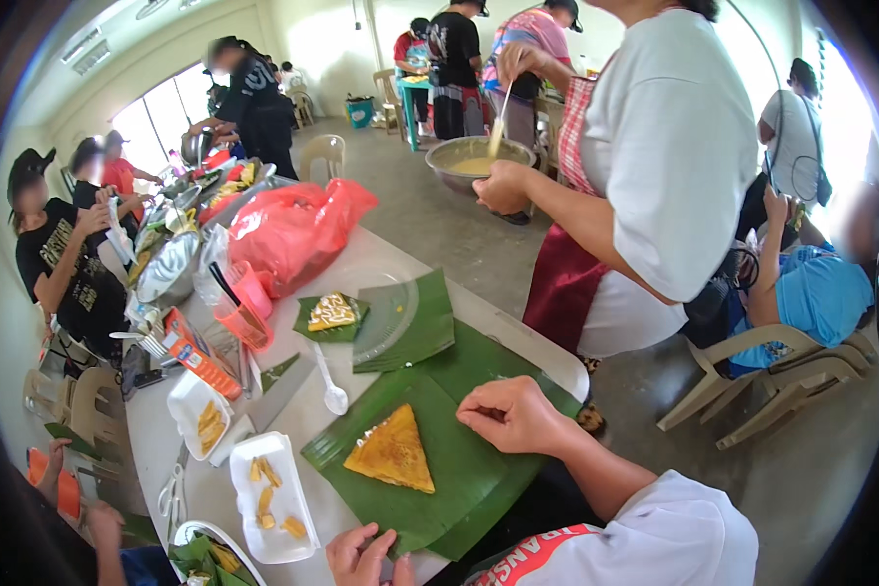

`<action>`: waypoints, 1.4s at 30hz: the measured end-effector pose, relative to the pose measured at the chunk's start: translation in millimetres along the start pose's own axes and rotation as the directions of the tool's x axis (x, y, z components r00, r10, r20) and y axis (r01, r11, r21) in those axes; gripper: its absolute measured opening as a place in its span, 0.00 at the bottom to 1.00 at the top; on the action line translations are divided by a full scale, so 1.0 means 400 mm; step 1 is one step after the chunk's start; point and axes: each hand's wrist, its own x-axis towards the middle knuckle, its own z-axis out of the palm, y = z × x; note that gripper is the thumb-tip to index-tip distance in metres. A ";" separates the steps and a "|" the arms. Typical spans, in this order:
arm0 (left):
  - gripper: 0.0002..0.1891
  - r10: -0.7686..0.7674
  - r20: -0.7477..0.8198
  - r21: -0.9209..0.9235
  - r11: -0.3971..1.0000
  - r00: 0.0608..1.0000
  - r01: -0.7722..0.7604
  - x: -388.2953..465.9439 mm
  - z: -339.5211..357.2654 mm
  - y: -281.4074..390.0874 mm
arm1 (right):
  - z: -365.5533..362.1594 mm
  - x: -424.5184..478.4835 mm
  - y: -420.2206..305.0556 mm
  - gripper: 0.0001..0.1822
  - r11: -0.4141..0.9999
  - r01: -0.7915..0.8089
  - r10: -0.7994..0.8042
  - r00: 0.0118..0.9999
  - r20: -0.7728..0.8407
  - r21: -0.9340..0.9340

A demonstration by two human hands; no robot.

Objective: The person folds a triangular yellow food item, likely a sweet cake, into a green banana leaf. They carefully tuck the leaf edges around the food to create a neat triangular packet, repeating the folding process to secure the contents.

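Note:
A folded golden crepe in a triangle shape, with bits of white at its left edge, lies on a large banana leaf before me. My right hand rests over the leaf to the right of the crepe, its fingers curled; whether anything small is between them cannot be told. My left hand is at the leaf's near left edge, fingers apart, partly cut off by the frame's bottom. A white plastic spoon lies above the leaf. Beyond it, a smaller triangular crepe with white drizzle sits on a leaf piece.
Foam trays with yellow strips, scissors, a knife, an orange box, a pink basket and a red plastic bag occupy the table's left. A clear plate lies beyond. A co-worker at right holds a metal bowl.

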 end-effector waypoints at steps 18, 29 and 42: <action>0.17 -0.023 -0.011 -0.058 0.998 1.000 0.022 -0.003 0.003 -0.005 | -0.003 -0.001 -0.014 0.03 0.993 -0.117 0.118 0.993 -0.006 0.021; 0.17 -0.024 -0.006 -0.047 0.999 1.000 0.023 -0.004 -0.001 -0.004 | 0.000 0.001 -0.011 0.03 0.991 -0.130 0.130 0.992 -0.001 0.027; 0.17 0.008 -0.034 -0.038 0.999 0.999 -0.010 0.002 0.004 -0.001 | -0.008 0.001 -0.009 0.04 0.997 -0.076 0.076 0.997 0.000 0.031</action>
